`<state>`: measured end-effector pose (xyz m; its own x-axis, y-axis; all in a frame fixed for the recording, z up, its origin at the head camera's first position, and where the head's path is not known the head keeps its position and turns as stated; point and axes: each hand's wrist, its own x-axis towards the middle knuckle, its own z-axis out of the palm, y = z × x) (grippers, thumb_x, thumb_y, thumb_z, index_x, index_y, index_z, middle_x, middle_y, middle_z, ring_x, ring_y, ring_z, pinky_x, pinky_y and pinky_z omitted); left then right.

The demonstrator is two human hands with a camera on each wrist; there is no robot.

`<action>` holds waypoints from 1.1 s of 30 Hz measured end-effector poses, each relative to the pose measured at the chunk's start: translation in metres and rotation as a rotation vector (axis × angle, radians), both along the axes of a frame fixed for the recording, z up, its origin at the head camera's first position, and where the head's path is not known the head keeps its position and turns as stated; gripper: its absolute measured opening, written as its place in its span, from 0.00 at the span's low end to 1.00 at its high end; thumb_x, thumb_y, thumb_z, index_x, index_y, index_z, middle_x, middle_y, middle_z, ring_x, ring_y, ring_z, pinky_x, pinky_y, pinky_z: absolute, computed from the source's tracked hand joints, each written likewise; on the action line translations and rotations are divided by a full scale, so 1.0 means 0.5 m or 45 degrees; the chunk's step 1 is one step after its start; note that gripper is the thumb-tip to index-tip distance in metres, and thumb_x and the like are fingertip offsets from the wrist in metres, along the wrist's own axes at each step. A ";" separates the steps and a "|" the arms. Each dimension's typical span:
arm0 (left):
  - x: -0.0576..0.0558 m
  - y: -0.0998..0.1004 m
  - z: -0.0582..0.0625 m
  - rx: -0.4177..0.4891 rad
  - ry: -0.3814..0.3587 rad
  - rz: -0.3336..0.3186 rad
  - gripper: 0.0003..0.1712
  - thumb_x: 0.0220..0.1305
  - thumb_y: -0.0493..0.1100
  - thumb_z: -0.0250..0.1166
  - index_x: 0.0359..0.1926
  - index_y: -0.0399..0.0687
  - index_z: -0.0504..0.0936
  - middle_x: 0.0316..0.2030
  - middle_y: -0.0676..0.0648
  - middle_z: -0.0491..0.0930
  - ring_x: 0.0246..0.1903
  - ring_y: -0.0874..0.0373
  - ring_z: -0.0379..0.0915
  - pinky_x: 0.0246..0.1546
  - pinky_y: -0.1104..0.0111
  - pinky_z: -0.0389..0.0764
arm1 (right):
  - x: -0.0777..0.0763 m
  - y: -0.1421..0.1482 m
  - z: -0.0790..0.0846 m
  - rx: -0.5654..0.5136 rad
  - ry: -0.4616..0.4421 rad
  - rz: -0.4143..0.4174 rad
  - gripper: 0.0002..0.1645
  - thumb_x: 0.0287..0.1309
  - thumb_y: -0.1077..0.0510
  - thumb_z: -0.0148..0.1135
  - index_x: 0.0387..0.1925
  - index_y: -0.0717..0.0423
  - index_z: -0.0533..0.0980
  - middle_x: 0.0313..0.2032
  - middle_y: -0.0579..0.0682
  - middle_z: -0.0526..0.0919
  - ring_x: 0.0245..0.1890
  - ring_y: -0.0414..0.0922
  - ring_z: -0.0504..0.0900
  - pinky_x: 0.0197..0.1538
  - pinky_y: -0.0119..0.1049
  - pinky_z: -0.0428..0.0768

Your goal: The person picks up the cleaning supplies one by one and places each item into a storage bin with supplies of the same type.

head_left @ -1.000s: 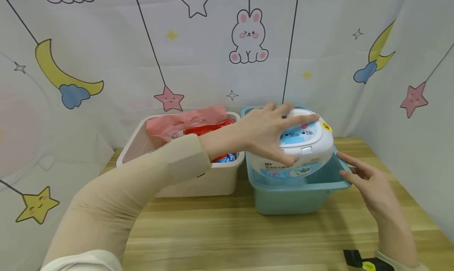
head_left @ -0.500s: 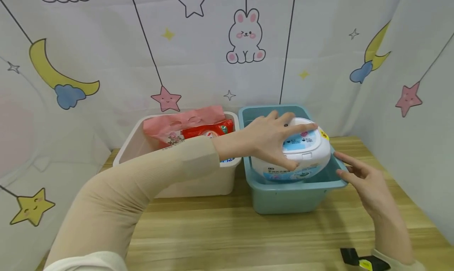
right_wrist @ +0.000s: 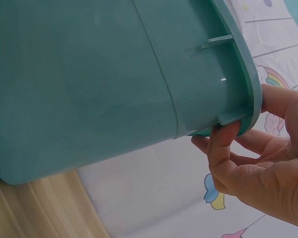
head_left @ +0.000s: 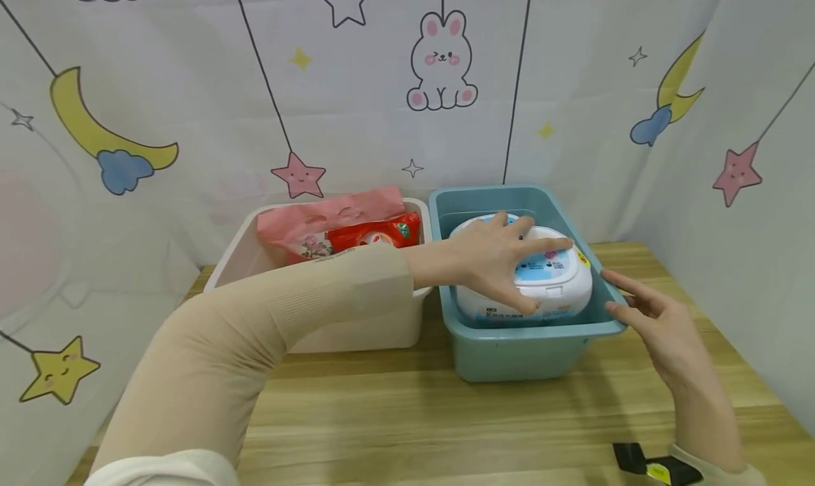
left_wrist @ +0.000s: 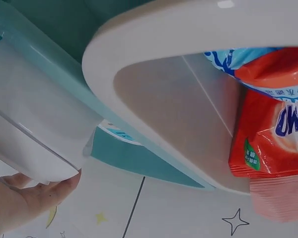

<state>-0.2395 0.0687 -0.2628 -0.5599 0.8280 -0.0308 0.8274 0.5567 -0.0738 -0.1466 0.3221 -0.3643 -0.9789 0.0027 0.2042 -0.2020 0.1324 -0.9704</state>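
My left hand (head_left: 493,263) holds a white laundry pod box (head_left: 554,291) from above, fingers spread over its lid and the thumb at its front. The box has a blue label on a rounded lid and sits down inside the teal bin (head_left: 522,359). Behind it, another white box (head_left: 463,226) with a blue lid label shows in part. In the left wrist view, fingertips (left_wrist: 64,191) curl round the edge of the lid. With fingers and thumb, my right hand (head_left: 659,323) grips the bin's right rim; the right wrist view shows fingers on both sides of that rim (right_wrist: 256,94).
Left of the teal bin stands a white bin (head_left: 363,334), close against it. It contains a red detergent bag (left_wrist: 273,134), a pink bag (head_left: 331,217) and a blue packet (left_wrist: 233,58). A patterned curtain (head_left: 369,104) hangs behind the wooden table (head_left: 382,415).
The laundry pod box has gone down into the teal bin with my left hand on it, uncovering part of the other box behind. My right hand keeps its grip on the rim.
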 end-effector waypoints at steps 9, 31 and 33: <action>-0.010 0.014 -0.022 -0.065 -0.016 -0.003 0.50 0.51 0.75 0.53 0.73 0.81 0.43 0.72 0.48 0.54 0.66 0.45 0.58 0.58 0.52 0.73 | -0.003 -0.001 0.001 0.047 0.005 -0.018 0.28 0.63 0.64 0.59 0.64 0.53 0.70 0.41 0.39 0.78 0.39 0.32 0.76 0.45 0.15 0.71; -0.038 0.059 -0.048 -0.263 -0.144 -0.019 0.51 0.55 0.75 0.54 0.73 0.82 0.37 0.74 0.45 0.49 0.71 0.43 0.52 0.69 0.51 0.60 | 0.001 0.001 -0.002 -0.023 0.019 0.019 0.28 0.63 0.66 0.57 0.65 0.54 0.70 0.40 0.40 0.80 0.39 0.33 0.75 0.46 0.16 0.72; -0.037 0.062 -0.051 -0.274 -0.141 -0.014 0.50 0.55 0.75 0.54 0.73 0.83 0.37 0.74 0.46 0.50 0.70 0.45 0.54 0.69 0.52 0.60 | 0.001 0.002 -0.002 -0.022 0.015 0.016 0.28 0.63 0.66 0.57 0.64 0.53 0.70 0.39 0.40 0.80 0.39 0.32 0.76 0.46 0.16 0.72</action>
